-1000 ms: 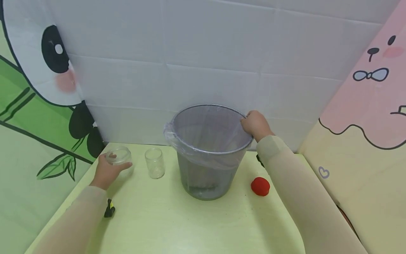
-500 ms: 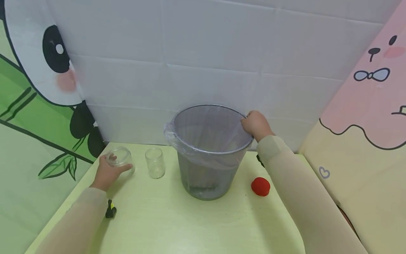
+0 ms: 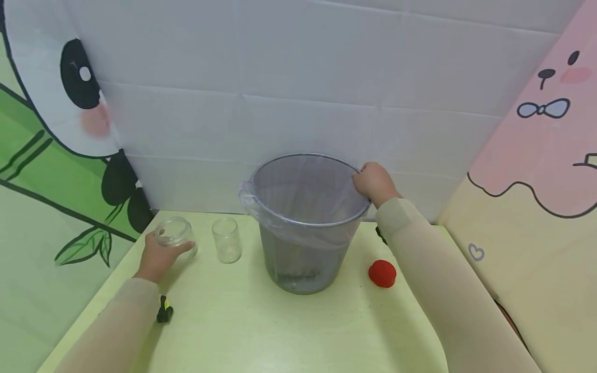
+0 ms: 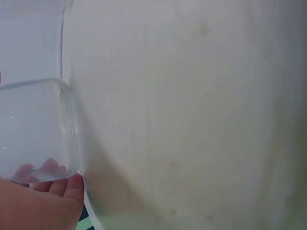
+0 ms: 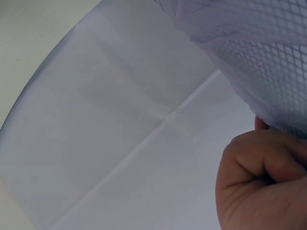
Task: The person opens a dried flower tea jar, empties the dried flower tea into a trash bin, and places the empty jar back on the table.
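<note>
Near the back left corner of the table, my left hand (image 3: 157,256) holds a clear glass jar (image 3: 174,239), thumb on the near side and fingers round the left. The left wrist view shows the jar (image 4: 36,129) with fingertips seen through its glass; its base is at or just above the tabletop. At the centre back stands a grey mesh wastebasket (image 3: 303,267) with a thin purplish bag (image 3: 254,199) folded over its rim. My right hand (image 3: 374,184) grips the rim and bag at the right; the right wrist view shows curled fingers by the mesh (image 5: 273,62).
A second clear glass jar (image 3: 227,241) stands between the held jar and the wastebasket. A red rounded object (image 3: 382,273) lies right of the basket, near my right sleeve. Behind the pale yellow table (image 3: 280,336) hangs a white sheet (image 3: 196,124); printed cloths flank both sides.
The jar in my left hand has moved slightly lower, and more of its side shows now. My right hand keeps its hold on the basket rim.
</note>
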### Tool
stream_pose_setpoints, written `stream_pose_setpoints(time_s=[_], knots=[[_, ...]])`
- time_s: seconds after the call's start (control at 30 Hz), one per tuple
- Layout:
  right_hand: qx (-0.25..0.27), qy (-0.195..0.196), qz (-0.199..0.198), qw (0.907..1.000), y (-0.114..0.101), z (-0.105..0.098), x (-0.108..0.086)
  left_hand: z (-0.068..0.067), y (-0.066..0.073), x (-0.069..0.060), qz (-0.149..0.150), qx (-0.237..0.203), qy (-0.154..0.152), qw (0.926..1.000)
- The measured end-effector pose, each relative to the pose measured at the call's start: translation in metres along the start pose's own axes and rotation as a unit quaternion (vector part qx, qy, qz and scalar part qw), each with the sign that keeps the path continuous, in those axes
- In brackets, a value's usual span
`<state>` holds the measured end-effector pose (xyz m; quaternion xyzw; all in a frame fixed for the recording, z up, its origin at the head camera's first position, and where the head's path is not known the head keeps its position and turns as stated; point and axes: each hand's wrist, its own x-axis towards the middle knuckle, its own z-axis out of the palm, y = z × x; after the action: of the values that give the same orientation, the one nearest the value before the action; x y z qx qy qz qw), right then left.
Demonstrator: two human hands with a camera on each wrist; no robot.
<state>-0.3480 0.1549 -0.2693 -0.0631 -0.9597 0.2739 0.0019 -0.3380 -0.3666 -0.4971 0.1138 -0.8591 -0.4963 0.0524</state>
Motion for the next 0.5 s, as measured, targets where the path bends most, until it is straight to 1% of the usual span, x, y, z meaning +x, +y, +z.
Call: stream_pose_setpoints(time_s=[0.1, 0.2, 0.37, 0.5], knots=[[0.0, 0.0, 0.001, 1.0, 0.001, 0.0002, 0.0011, 0.0011, -0.0009, -0.0004, -0.011, 0.001, -0.002, 0.9999], [-0.001, 0.0, -0.004, 1.0, 0.0013, 0.0003, 0.0016, 0.0009, -0.001, -0.0014, -0.016, 0.001, -0.004, 0.9999], [-0.005, 0.003, -0.014, 0.9999, 0.0014, -0.0006, 0.0003, -0.0014, 0.0028, -0.0056, -0.009, -0.003, -0.004, 0.9999], [-0.002, -0.005, -0.014, 0.9999, 0.0033, -0.002, -0.0003, -0.0029, 0.0064, -0.0092, 0.002, -0.013, 0.008, 0.9999]])
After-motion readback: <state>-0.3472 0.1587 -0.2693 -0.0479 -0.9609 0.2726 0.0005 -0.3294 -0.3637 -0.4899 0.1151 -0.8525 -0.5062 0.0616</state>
